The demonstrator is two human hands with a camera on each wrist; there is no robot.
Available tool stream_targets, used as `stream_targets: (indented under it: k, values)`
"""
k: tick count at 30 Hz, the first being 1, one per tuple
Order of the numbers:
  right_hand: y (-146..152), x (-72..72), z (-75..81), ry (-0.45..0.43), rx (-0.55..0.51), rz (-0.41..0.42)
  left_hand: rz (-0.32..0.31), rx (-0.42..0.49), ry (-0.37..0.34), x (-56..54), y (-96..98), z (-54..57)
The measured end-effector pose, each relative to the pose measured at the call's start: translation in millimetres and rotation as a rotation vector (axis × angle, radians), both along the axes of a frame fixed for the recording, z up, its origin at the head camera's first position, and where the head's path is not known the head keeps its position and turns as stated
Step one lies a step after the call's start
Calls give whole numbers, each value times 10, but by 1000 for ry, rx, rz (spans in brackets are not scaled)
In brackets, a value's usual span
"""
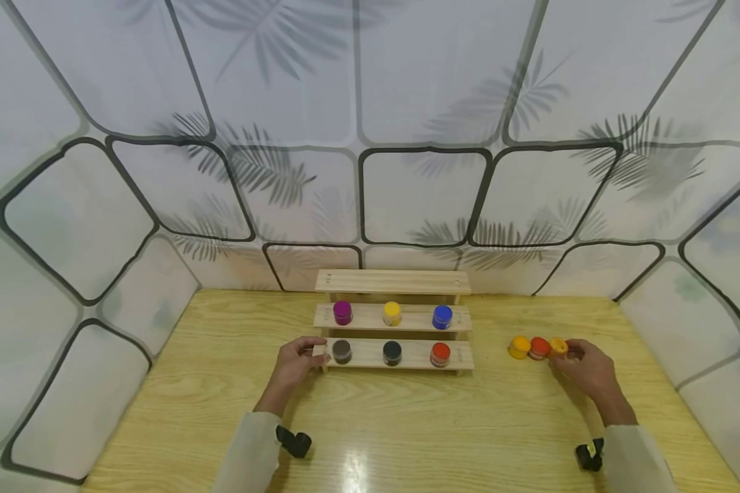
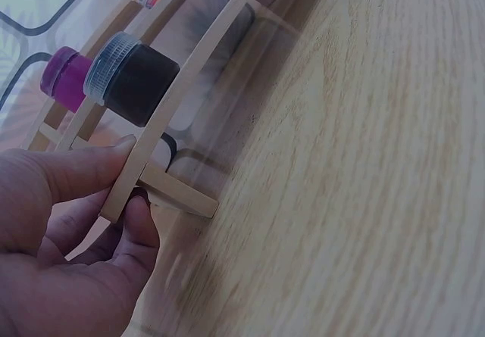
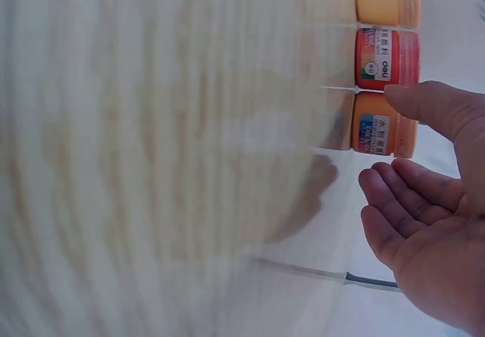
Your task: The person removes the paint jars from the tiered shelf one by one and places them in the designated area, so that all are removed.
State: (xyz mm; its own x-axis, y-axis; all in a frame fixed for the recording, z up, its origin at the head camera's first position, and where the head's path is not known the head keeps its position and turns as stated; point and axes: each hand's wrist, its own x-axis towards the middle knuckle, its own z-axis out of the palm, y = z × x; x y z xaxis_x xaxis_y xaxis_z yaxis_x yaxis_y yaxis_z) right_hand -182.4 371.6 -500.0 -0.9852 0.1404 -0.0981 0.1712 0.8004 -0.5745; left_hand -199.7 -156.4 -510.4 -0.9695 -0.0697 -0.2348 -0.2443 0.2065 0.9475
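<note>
Thumb and fingers of my left hand [image 1: 296, 361] pinch the left end of the bottom board of a three-tier wooden rack [image 1: 364, 352]. The left wrist view shows the thumb above that board [image 2: 151, 144] and curled fingers below it. A dark paint jar [image 2: 140, 83] stands close to the thumb. On the right, my right hand [image 1: 587, 370] is at an orange paint jar [image 1: 558, 347], the right one in a row. Its thumb overlaps the jar's side in the right wrist view, while the loosely bent fingers [image 3: 390, 201] lie beside it. A red jar [image 1: 538, 348] and a yellow-orange jar [image 1: 519, 347] complete the row.
The middle tier carries purple [image 1: 342, 313], yellow [image 1: 392, 313] and blue [image 1: 442, 317] jars. Below them stand grey [image 1: 342, 351], black [image 1: 392, 353] and red [image 1: 440, 355] ones. The rack stands near the patterned back wall [image 1: 425, 195] on a wood-grain table [image 1: 407, 424].
</note>
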Motion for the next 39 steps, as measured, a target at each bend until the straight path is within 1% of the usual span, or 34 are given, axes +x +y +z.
stream_targets:
  k: [7,11,14,19,23,28,33,39]
  values:
    - [-44,18,71,48,11,-5,10,14,-13,0,0,8]
    - [-71,23,95,72,8,-9,3,26,-6,7,0,12]
    - [-96,29,110,98,8,-6,-2,29,-7,10,-4,11]
    - [-163,12,129,149,-1,10,9,26,-26,0,-16,2]
    - [-268,0,162,177,-37,20,8,20,-22,-1,-15,15]
    - [-432,-2,232,243,-75,27,9,20,-26,-7,2,30]
    - [-592,-28,310,303,-85,41,7,8,-21,-4,2,22]
    - [-786,-57,359,402,-66,80,14,33,-8,-9,1,0]
